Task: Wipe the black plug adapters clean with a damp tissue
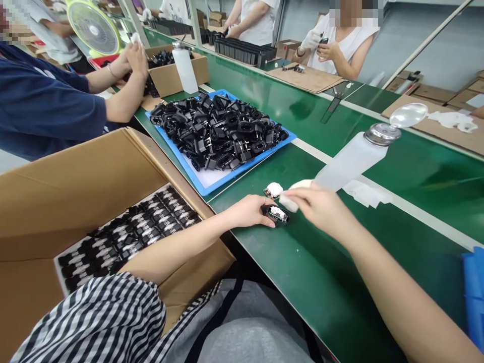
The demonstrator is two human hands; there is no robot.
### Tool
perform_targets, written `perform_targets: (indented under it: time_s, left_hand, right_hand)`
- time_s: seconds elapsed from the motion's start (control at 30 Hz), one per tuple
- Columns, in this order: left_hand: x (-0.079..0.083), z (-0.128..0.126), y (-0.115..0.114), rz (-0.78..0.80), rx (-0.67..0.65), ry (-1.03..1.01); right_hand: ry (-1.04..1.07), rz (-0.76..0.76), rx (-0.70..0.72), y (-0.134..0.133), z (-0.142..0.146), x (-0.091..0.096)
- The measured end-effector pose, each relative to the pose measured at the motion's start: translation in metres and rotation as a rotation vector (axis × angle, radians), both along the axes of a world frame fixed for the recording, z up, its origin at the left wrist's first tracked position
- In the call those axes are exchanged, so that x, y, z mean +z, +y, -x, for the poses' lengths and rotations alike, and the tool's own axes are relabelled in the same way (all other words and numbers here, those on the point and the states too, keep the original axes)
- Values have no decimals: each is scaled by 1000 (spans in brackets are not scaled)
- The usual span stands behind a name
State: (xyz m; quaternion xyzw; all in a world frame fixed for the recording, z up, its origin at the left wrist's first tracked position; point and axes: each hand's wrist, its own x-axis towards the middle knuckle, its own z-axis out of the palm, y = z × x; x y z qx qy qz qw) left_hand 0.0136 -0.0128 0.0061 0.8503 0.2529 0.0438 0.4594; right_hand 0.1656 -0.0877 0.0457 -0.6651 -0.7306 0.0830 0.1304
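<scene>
My left hand (254, 212) is closed round a small black plug housing (279, 214), whose open side shows a green circuit board with white material on it. Just to its right, my right hand (321, 206) pinches a white wad of cloth or tissue (289, 201) close to the housing. Behind the left fingers a loose circuit board (274, 190) with a white top lies on the green bench. A translucent white bottle (351, 156) with a metal pump top stands behind my right hand, which covers its base.
A blue tray (204, 189) piled with black plug housings (227, 131) sits ahead on the bench (280, 262). At left, a cardboard box (75, 176) holds rows of black-and-white parts. A co-worker's arms (130, 91) work beyond it. Blue bins (472, 292) stand at the right edge.
</scene>
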Motion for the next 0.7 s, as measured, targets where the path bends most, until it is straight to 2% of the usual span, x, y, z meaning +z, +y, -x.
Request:
perform_targets:
  time_s: [0.07, 0.13, 0.27, 0.43, 0.57, 0.63, 0.7]
  left_hand:
    - [0, 0, 0, -9, 20, 19]
    - [0, -1, 0, -38, 34, 23]
    - [-1, -1, -2, -107, 41, 1]
    - [-2, -1, -5, -86, 31, 33]
    - [-2, -1, -6, -97, 25, 55]
    - [-2, -1, -6, -96, 24, 54]
    - [-1, 0, -5, -96, 22, 46]
  right_hand:
    - [-58, -131, 99, 0, 16, -11]
    - [-105, -172, 241, -1, 28, -19]
    - [-134, -110, 409, -5, 31, -17]
    - [-47, 29, 473, -8, 20, -4]
    - [-42, 109, 475, -8, 17, -2]
    - [-35, 119, 469, -8, 16, -1]
    - [-8, 65, 437, -8, 15, 0]
